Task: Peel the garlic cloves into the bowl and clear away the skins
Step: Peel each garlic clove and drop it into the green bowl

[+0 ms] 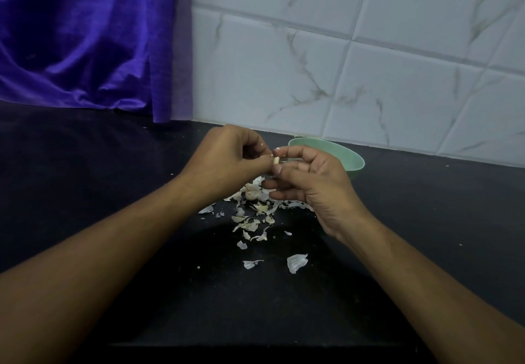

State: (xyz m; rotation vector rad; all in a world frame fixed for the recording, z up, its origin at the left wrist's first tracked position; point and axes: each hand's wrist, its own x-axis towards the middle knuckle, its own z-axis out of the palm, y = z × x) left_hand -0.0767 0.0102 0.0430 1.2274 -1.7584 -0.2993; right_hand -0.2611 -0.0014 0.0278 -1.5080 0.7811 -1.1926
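A small pale garlic clove [275, 160] is held in the air between both hands, just in front of the green bowl [348, 155]. My left hand [227, 159] pinches it from the left with curled fingers. From the right, my right hand [309, 182] pinches it with thumb and forefinger, its other fingers loosely bent. Several white garlic skins [252, 216] lie scattered on the black counter below the hands, with two larger flakes [297, 262] nearer to me. The bowl's inside is mostly hidden by my right hand.
The black counter [99, 179] runs back to a white marble-patterned tile wall [369, 65]. A purple cloth [85, 37] hangs at the back left, down to the counter. The counter's front edge lies close below my forearms.
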